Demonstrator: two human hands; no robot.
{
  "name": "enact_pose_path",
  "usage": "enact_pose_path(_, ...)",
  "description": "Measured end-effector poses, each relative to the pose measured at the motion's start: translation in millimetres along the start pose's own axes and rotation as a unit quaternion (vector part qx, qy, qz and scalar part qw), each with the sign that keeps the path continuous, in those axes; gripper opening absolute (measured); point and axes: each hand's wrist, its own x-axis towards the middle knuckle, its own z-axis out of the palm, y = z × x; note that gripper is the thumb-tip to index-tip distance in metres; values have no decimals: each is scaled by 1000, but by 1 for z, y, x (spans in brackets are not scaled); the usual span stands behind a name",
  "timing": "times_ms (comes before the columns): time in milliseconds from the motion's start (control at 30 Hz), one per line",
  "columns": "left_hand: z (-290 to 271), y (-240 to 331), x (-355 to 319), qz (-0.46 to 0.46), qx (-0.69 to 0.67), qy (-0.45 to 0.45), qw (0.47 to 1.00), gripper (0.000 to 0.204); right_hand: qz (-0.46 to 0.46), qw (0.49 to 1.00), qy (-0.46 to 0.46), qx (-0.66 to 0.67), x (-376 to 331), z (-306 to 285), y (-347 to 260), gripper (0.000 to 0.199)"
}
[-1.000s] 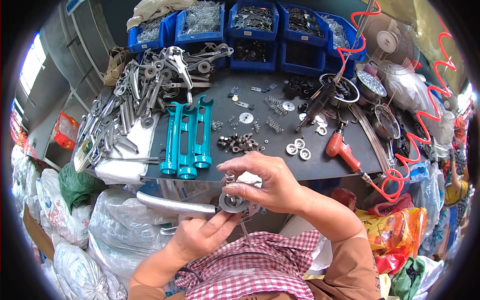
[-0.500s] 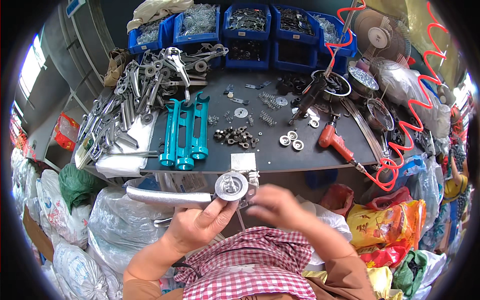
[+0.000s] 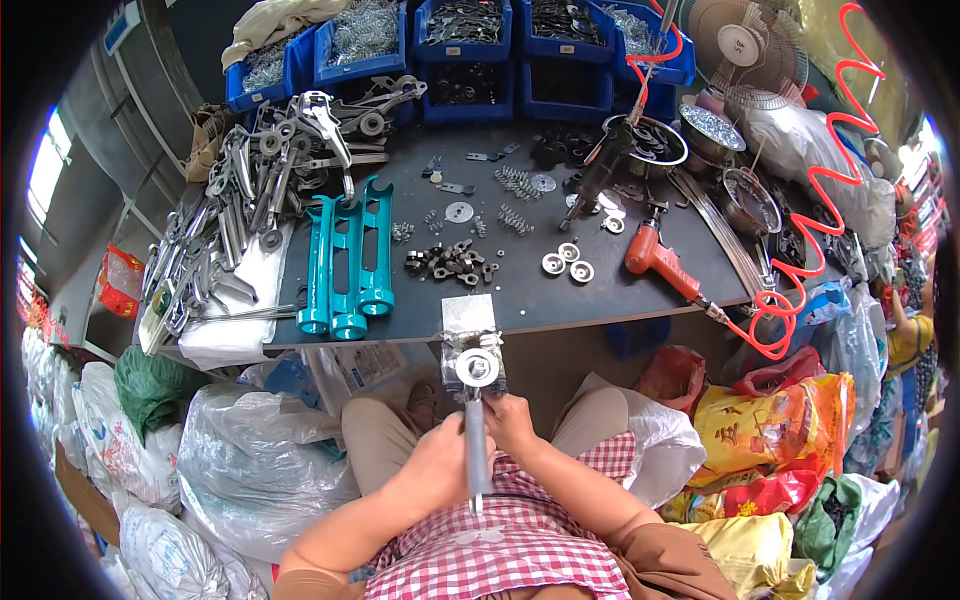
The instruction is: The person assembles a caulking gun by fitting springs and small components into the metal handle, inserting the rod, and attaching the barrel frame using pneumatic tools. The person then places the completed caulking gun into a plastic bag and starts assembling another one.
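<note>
A silver metal lever handle point(image 3: 475, 445) with a round, ring-like head point(image 3: 477, 368) points toward me, a thin metal end showing at its near tip. My left hand point(image 3: 438, 462) is closed around its grip. Close beside the neck, just below the head, my right hand point(image 3: 512, 425) has its fingers curled in; what they pinch is hidden. The round head rests over or against a metal fixture point(image 3: 468, 318) that juts out from the bench's front edge. I cannot tell whether it is seated in it.
Metal lever castings point(image 3: 270, 160) pile up at the bench's left, beside teal tubular frames point(image 3: 345, 265). Small dark clips point(image 3: 450, 262), springs point(image 3: 515, 185) and round cups point(image 3: 568, 262) lie mid-bench. At right are a red air tool point(image 3: 660, 260) and coiled hose point(image 3: 800, 270); blue bins point(image 3: 465, 50) stand behind.
The lever handle has swung from lying sideways to pointing at me, its head now at the fixture. My left hand shifted lower along it, and my right hand came in close. The view shifted slightly.
</note>
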Motion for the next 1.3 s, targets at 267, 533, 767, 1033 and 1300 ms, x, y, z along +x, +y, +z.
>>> enact_pose_path(267,24,-24,11,0,-10,176,984,9,40,995,-88,-22,18,-13,12,10)
enact_pose_path(533,17,-11,17,-40,-62,210,975,15,89,987,-132,0,5,-51,20,26)
enact_pose_path(767,37,-19,18,-47,33,164,985,13,2,978,-204,-40,7,-31,23,28)
enact_pose_path(1033,36,-37,1,9,-20,133,991,12,8,990,-129,-49,129,-162,12,18)
enact_pose_path(1300,-13,-93,-44,-6,35,256,966,11,-26,918,67,-389,258,-204,128,30)
